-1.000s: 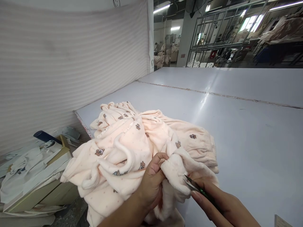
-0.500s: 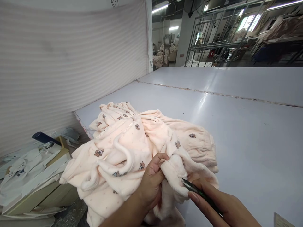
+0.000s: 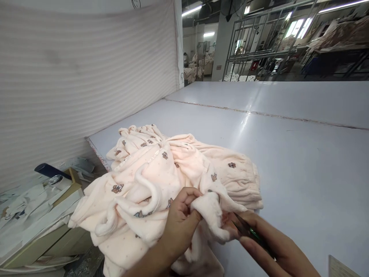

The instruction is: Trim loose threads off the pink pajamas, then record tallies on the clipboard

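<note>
A pale peach fleece garment with small bear prints lies heaped near the table's front edge. My left hand pinches a fuzzy, whitish edge of it between thumb and fingers. Dark thread snips with a bit of green are gripped in my right hand. Their tips are beside the held edge, close to the fabric; whether they touch it I cannot tell. Some of my right fingers are hidden behind the tool and cloth.
A pale, glossy table with a taped seam stretches ahead. At left hangs a whitish sheet; below it stands a box with papers and a dark blue cylinder. Metal racks stand beyond the table.
The snips and my right hand have shifted slightly right, away from the middle of the fuzzy edge. That edge now looks turned and folded differently in my left hand.
</note>
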### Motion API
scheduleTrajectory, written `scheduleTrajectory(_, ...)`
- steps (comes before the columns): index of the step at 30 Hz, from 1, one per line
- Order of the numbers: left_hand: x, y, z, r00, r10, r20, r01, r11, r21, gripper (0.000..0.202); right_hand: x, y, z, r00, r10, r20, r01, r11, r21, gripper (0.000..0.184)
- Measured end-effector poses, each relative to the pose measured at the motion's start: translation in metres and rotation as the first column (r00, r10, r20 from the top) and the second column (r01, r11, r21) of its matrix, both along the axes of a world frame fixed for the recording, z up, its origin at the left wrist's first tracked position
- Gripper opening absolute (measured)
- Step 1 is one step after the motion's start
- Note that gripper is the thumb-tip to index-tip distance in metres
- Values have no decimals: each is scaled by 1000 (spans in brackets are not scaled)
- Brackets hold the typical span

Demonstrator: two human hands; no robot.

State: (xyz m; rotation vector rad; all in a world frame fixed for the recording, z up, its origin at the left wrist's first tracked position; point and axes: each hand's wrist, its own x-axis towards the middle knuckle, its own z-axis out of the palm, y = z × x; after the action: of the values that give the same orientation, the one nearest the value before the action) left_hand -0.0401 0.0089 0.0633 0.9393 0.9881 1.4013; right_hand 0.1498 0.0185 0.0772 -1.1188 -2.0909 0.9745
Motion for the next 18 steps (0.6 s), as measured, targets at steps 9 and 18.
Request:
scheduleTrajectory(9,-23,-25,-49,291,-249,-924,311,937,-155,50,76,24,-48,983,-175,62,185,959,-215,28)
scheduleTrajectory(18,-13,3,32,900,-416,-132,426,903,54,89,27,9,5,843,-406,-352,289,895,-339,25)
